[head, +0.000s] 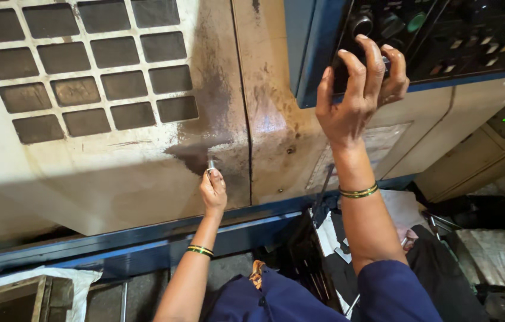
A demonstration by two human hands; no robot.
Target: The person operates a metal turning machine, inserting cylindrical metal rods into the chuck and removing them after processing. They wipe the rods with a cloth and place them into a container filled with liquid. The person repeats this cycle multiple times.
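At frame centre, your left hand (213, 189) clenches the door handle (210, 165), door (103, 107) closed; upper right, your right hand (361, 83) grasps a panel knob (387, 64).

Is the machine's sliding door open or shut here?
Shut: the door meets the adjoining panel with no gap, while the left hand grips its handle.

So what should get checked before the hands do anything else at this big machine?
1. Left hand gripping the small metal handle on the door: ok.
2. Right hand on a knob of the control panel: ok; its fingers hide the knob.
3. Door shut against the frame: cannot tell.
4. Door surface clean: not ok, dark greasy stains.
5. Bangles away from moving parts: ok.
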